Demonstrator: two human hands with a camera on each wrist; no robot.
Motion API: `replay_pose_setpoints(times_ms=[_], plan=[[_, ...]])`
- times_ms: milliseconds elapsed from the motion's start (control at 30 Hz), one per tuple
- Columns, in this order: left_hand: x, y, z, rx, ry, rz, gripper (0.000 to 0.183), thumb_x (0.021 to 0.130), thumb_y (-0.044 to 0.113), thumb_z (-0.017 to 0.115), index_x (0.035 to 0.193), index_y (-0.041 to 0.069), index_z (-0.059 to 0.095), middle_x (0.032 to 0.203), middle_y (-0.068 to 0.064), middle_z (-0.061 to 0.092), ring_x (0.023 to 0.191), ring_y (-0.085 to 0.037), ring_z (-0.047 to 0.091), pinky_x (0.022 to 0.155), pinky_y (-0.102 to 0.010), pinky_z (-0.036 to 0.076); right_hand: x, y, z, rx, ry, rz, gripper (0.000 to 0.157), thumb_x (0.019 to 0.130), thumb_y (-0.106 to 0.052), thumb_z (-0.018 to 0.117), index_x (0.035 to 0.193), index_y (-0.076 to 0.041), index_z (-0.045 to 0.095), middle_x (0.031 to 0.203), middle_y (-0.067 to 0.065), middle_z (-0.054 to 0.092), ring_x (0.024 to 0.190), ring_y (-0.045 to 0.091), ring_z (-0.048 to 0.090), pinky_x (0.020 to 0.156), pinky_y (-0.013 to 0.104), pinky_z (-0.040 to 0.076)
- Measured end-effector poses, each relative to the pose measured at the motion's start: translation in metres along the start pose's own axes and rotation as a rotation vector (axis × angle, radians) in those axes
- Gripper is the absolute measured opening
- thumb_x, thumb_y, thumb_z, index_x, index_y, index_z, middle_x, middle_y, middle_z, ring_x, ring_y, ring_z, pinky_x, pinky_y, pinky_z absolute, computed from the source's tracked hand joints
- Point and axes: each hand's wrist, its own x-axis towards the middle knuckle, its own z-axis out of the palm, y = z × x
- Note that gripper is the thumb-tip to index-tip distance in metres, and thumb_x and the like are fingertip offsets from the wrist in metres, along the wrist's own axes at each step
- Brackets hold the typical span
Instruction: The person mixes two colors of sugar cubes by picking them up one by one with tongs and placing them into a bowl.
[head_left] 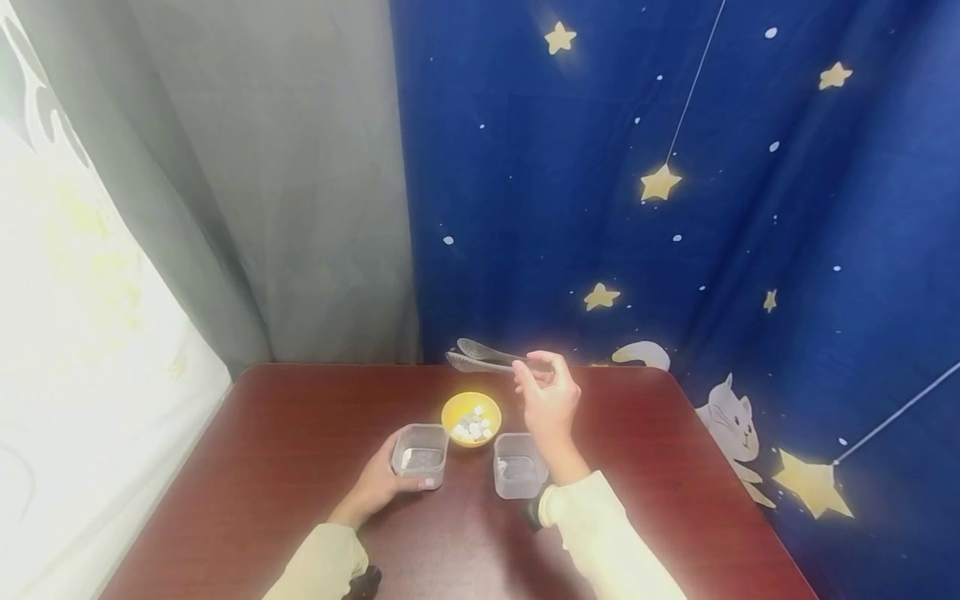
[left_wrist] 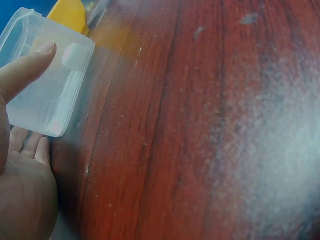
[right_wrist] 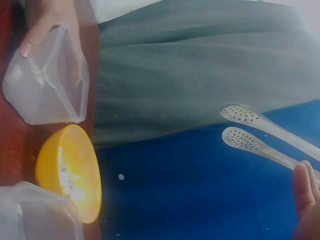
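Note:
My left hand (head_left: 378,482) grips a clear plastic container (head_left: 441,458), with the thumb along its near wall. A small white piece (left_wrist: 74,56) shows through that container's wall in the left wrist view. My right hand (head_left: 552,410) is raised and holds metal tongs (head_left: 476,365) by the handle side. Their perforated ends stand apart with nothing between them, above and behind a yellow bowl (head_left: 452,407). Several white pieces (head_left: 472,431) lie in the bowl. A second clear container (head_left: 519,490) stands below my right hand, at the bowl's near right.
The reddish-brown wooden table (head_left: 300,433) has its far edge just behind the bowl. A blue curtain (head_left: 525,208) with stars and a grey curtain (head_left: 300,183) hang behind it. A bright white cloth (head_left: 90,333) hangs along the left side.

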Motion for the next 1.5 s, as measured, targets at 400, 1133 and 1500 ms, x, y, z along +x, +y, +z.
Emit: replay_pose_setpoints(times_ms=[400, 1133, 1500], plan=[[-0.007, 0.028, -0.001, 0.005, -0.018, 0.020, 0.098, 0.060, 0.001, 0.090, 0.144, 0.001, 0.038, 0.125, -0.026, 0.056, 0.112, -0.044, 0.052, 0.099, -0.058, 0.038, -0.010, 0.047, 0.010, -0.001, -0.147, 0.094, 0.027, 0.082, -0.014, 0.079, 0.102, -0.002, 0.066, 0.074, 0.012, 0.070, 0.060, 0.025, 0.068, 0.052, 0.030, 0.055], [0.003, 0.001, 0.002, 0.074, 0.009, 0.022, 0.100, 0.056, 0.011, 0.095, 0.142, 0.012, 0.043, 0.123, -0.007, 0.060, 0.108, -0.023, 0.057, 0.097, -0.043, 0.041, -0.050, 0.072, 0.035, -0.192, -0.513, 0.128, 0.033, 0.081, -0.012, 0.079, 0.110, -0.005, 0.065, 0.071, 0.005, 0.068, 0.055, 0.016, 0.065, 0.049, 0.025, 0.052], [0.005, -0.006, -0.001, 0.089, 0.015, 0.010, 0.103, 0.054, 0.011, 0.094, 0.144, 0.012, 0.043, 0.127, -0.010, 0.059, 0.113, -0.026, 0.055, 0.101, -0.046, 0.038, -0.060, 0.087, 0.050, -0.247, -0.647, 0.117, 0.032, 0.081, -0.011, 0.078, 0.109, -0.002, 0.064, 0.068, -0.002, 0.065, 0.052, 0.010, 0.059, 0.050, 0.024, 0.050]])
